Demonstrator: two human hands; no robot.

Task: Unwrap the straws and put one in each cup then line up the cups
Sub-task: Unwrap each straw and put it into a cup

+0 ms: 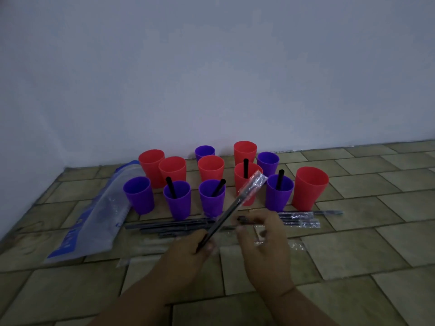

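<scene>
While your left hand (pixel 188 252) grips the lower end of a wrapped straw (pixel 231 208) (its clear wrapper hangs loose at the top end, in front of a red cup (pixel 238 184)), your right hand (pixel 263 238) hovers just beside it, fingers loosely curled and holding nothing. Beyond both hands, more wrapped straws (pixel 299 220) lie piled on the tiled floor (pixel 353 231). Behind them stand red and purple cups (pixel 138 196); four hold a black straw (pixel 246 168). A plastic bag (pixel 94 220) lies left of the cups.
</scene>
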